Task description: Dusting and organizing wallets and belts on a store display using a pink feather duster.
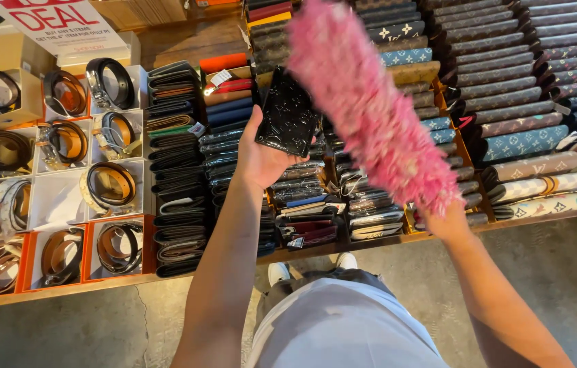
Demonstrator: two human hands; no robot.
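My left hand (258,160) grips a glossy black wallet (287,116) above the rows of upright wallets (302,204); my right hand (438,218) is clenched around a pink feather duster (370,102) slanting toward 11 o'clock. Coiled belts in white boxes (108,187) sit at 9 o'clock, a white-and-red sign (57,24) at 10, bare floor (43,334) below the table edge (540,217).

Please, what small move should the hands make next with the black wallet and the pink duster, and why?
Probably sweep the pink duster across the glossy black wallet. The left hand holds the wallet lifted above the wallet rows, its face turned up, and the right hand has the duster raised just beside it, blurred, almost touching its edge.
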